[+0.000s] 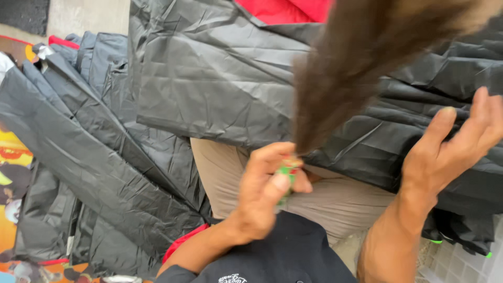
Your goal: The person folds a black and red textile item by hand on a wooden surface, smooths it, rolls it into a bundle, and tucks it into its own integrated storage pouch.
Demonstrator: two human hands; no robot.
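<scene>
My left hand is closed around a small green and red object, pinched between thumb and fingers above my lap. My right hand is raised at the right with fingers spread, its fingertips resting against crumpled black fabric that drapes over my knees. A thick lock of brown hair hangs down from the top and ends just above my left hand, hiding part of the fabric.
Long folded black fabric panels lie fanned out at the left over a colourful printed mat. Red cloth shows at the top. My beige trousers and dark shirt fill the bottom centre. Pale tiles lie at the bottom right.
</scene>
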